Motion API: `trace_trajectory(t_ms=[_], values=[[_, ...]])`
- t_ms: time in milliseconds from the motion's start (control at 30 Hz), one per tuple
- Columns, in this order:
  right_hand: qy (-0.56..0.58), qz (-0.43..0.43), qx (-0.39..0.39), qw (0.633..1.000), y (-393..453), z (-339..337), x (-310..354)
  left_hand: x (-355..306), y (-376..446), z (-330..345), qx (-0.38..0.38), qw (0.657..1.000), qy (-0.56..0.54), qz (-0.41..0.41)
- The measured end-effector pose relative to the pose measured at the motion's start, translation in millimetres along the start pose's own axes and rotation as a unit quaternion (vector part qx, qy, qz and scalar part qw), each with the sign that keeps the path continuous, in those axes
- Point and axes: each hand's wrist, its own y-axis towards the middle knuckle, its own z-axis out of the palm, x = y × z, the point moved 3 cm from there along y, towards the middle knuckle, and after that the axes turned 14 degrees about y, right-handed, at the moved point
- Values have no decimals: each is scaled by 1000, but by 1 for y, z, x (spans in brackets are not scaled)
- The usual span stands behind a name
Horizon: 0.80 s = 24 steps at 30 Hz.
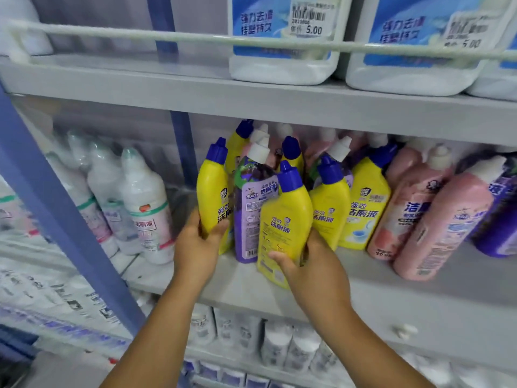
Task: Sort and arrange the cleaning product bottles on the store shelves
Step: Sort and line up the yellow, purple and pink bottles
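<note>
On the middle shelf [195,278] stands a mixed cluster of toilet-cleaner bottles. My left hand [197,247] grips the base of a yellow bottle with a blue cap [211,191] at the cluster's left edge. My right hand [310,273] holds the lower part of another yellow blue-capped bottle [284,219], tilted toward me at the shelf front. Between the two stands a purple bottle with a white cap [251,203]. More yellow bottles [366,203] stand just to the right and behind.
Pink bottles [444,219] lean at the right, beside a dark purple one [500,219]. White bottles [145,203] fill the shelf's left part behind a blue upright [56,208]. Large white jugs [282,37] sit on the shelf above; white bottles [279,343] fill the shelf below.
</note>
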Motion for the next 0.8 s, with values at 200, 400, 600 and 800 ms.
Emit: trace_trajectory(t_ms=[200, 400, 600, 800], values=[[-151, 25, 44, 987, 19, 9, 13, 8, 11, -1, 22, 1000, 7, -22], [-180, 18, 86, 980, 32, 10, 16, -34, -65, -5, -145, 988, -39, -18], [59, 62, 111, 990, 12, -81, -39, -110, -125, 65, 7, 982, -182, 38], [186, 99, -74, 975, 7, -229, -123, -186, -177, 169, 198, 956, -209, 61]])
